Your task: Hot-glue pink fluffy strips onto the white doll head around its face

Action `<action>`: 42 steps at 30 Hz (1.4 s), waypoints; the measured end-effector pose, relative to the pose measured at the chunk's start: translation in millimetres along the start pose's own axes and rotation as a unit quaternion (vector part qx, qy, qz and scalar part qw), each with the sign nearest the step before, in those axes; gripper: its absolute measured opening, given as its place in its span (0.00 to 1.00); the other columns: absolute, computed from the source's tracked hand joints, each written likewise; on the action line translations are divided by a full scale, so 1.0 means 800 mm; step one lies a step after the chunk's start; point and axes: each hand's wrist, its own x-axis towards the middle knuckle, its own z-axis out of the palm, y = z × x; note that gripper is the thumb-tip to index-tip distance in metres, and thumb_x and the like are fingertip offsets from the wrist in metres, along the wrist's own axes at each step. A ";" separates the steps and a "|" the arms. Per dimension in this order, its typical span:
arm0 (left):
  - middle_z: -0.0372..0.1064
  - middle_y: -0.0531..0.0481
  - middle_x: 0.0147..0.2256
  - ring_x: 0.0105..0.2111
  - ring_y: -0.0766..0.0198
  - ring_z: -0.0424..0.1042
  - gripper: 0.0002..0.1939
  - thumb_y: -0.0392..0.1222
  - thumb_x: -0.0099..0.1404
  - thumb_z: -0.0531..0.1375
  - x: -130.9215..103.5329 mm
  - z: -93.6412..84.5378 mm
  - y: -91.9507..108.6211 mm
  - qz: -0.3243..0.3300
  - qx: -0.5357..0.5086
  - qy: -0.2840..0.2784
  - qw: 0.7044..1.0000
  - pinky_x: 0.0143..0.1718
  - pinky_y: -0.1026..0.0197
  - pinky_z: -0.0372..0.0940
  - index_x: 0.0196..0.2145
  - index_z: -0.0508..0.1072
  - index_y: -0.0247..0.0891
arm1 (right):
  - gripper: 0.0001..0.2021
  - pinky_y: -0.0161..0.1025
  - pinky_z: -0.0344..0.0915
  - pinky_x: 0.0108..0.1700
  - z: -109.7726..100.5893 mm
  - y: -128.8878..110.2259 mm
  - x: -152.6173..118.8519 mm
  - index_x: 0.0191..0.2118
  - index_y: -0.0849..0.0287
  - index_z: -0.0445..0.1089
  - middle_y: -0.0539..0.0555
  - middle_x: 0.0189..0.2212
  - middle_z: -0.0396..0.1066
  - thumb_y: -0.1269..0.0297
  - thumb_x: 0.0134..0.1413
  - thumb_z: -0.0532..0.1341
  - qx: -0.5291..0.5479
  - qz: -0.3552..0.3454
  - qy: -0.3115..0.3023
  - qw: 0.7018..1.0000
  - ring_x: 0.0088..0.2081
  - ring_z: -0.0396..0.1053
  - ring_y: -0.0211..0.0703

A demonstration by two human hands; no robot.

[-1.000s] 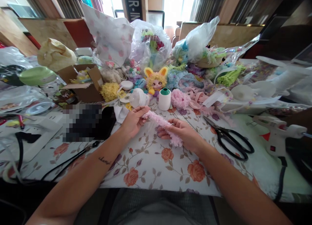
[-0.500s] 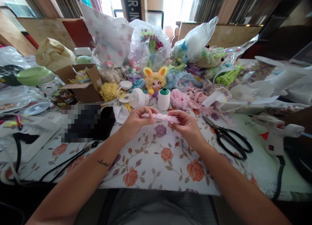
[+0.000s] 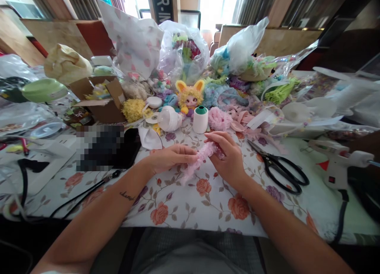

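A fluffy pink strip, seemingly yarn, is held between my two hands above the flowered tablecloth. My left hand pinches it between thumb and fingers near its middle, and one end hangs down toward the cloth. At the other end my right hand is curled round it, fingers partly bent. Just beyond stand a white thread cone with a green top and a pink fluffy ball. Behind the cone sits a doll with yellow rabbit ears.
Black-handled scissors lie right of my right hand, with a glue gun farther right. A black phone-like slab and a black cord lie on the left. Bags and yarn pieces crowd the back, beside a cardboard box.
The pink strip has gone from lying level between my fingertips to slanting, its left end now hanging down. My left hand has moved slightly right and lower; my right hand has turned, fingers raised.
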 end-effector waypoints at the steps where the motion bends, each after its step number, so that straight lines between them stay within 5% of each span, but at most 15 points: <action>1: 0.67 0.54 0.24 0.22 0.74 0.61 0.09 0.43 0.60 0.64 -0.001 0.001 0.002 0.003 0.002 0.002 1.000 0.23 0.70 0.55 0.33 0.76 0.33 | 0.23 0.41 0.66 0.46 0.000 0.003 -0.001 0.49 0.53 0.69 0.55 0.45 0.68 0.80 0.48 0.55 -0.008 0.008 -0.004 1.000 0.45 0.69 0.44; 8: 0.69 0.53 0.29 0.25 0.71 0.66 0.11 0.44 0.59 0.64 0.002 0.005 0.003 0.056 0.012 0.047 0.997 0.26 0.68 0.61 0.34 0.71 0.35 | 0.12 0.37 0.61 0.35 0.008 0.012 -0.004 0.36 0.59 0.70 0.50 0.29 0.70 0.76 0.51 0.52 0.047 0.179 -0.132 0.974 0.32 0.66 0.40; 13: 0.72 0.49 0.34 0.32 0.65 0.72 0.20 0.37 0.55 0.67 0.001 0.006 0.003 0.066 0.012 0.007 0.998 0.31 0.64 0.66 0.45 0.67 0.38 | 0.06 0.36 0.57 0.30 0.006 0.009 0.000 0.29 0.59 0.68 0.49 0.24 0.67 0.71 0.51 0.55 0.137 0.278 -0.137 0.941 0.27 0.62 0.39; 17: 0.74 0.48 0.34 0.31 0.64 0.74 0.26 0.33 0.54 0.67 0.000 -0.001 0.005 0.106 -0.046 0.061 0.991 0.32 0.63 0.68 0.49 0.66 0.39 | 0.04 0.34 0.57 0.27 -0.004 0.007 0.009 0.33 0.57 0.69 0.47 0.22 0.66 0.67 0.48 0.60 0.320 0.372 -0.143 0.859 0.24 0.62 0.37; 22: 0.74 0.53 0.29 0.26 0.70 0.72 0.25 0.32 0.56 0.66 0.001 -0.017 0.004 0.128 -0.122 0.098 0.979 0.30 0.69 0.66 0.51 0.68 0.39 | 0.12 0.39 0.67 0.37 -0.016 0.007 0.018 0.40 0.57 0.73 0.52 0.30 0.71 0.58 0.55 0.57 0.488 0.396 -0.129 0.767 0.33 0.69 0.42; 26: 0.74 0.52 0.29 0.27 0.68 0.73 0.24 0.31 0.57 0.65 0.004 -0.024 -0.002 0.124 -0.139 0.081 0.979 0.30 0.68 0.67 0.50 0.68 0.39 | 0.13 0.33 0.66 0.35 -0.017 0.010 0.015 0.45 0.55 0.74 0.49 0.33 0.73 0.64 0.51 0.65 0.488 0.401 -0.126 0.765 0.31 0.69 0.36; 33: 0.72 0.56 0.27 0.27 0.71 0.72 0.15 0.27 0.55 0.65 0.002 -0.027 -0.009 0.181 -0.182 0.066 0.964 0.29 0.71 0.66 0.39 0.72 0.41 | 0.11 0.33 0.68 0.34 -0.012 0.014 0.011 0.38 0.56 0.75 0.49 0.33 0.74 0.61 0.47 0.69 0.469 0.426 -0.098 0.768 0.30 0.70 0.34; 36: 0.75 0.53 0.31 0.30 0.68 0.74 0.25 0.28 0.56 0.65 -0.002 -0.023 -0.005 0.174 -0.156 0.025 0.972 0.31 0.69 0.67 0.50 0.70 0.44 | 0.09 0.32 0.68 0.32 -0.010 0.017 0.010 0.36 0.57 0.75 0.49 0.31 0.74 0.60 0.47 0.69 0.468 0.423 -0.098 0.769 0.28 0.69 0.33; 39: 0.76 0.46 0.40 0.37 0.59 0.76 0.37 0.36 0.57 0.66 -0.005 -0.017 0.000 0.139 -0.133 -0.029 0.981 0.38 0.61 0.69 0.62 0.58 0.45 | 0.09 0.31 0.68 0.32 -0.010 0.016 0.009 0.36 0.56 0.76 0.49 0.31 0.74 0.62 0.46 0.70 0.464 0.412 -0.097 0.778 0.28 0.69 0.33; 42: 0.76 0.42 0.41 0.38 0.58 0.76 0.33 0.43 0.62 0.62 -0.003 -0.011 0.002 0.120 -0.118 -0.023 0.985 0.41 0.57 0.69 0.63 0.57 0.43 | 0.10 0.32 0.70 0.34 -0.009 0.012 0.010 0.36 0.56 0.76 0.49 0.30 0.75 0.63 0.45 0.70 0.458 0.403 -0.116 0.784 0.29 0.71 0.34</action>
